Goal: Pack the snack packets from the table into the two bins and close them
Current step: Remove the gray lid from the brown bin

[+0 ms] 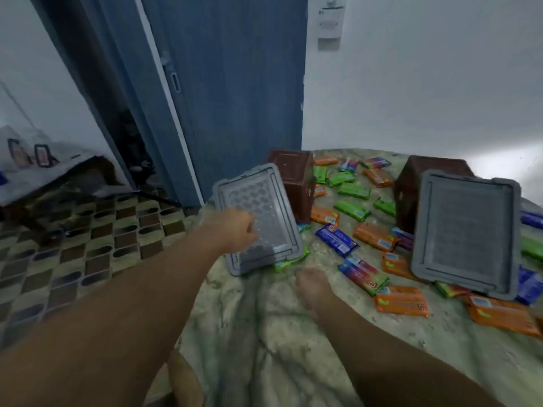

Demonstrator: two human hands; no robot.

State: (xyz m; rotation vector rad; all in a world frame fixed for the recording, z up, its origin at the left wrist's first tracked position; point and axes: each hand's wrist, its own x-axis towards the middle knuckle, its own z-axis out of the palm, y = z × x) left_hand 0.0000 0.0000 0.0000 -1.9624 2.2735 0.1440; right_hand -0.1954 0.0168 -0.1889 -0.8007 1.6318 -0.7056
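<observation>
Two brown bins stand on a cloth-covered table, the left bin and the right bin. A grey lid leans against each: the left lid and the right lid. Several snack packets lie scattered around them, such as a green one, an orange one and a blue one. My left hand is over the left lid's left edge, fingers curled on it. My right hand rests relaxed on the cloth just below that lid, holding nothing.
A blue door stands behind the table's left corner, with a white wall to its right. A patterned tile floor lies to the left. A low surface with small framed items sits at far left.
</observation>
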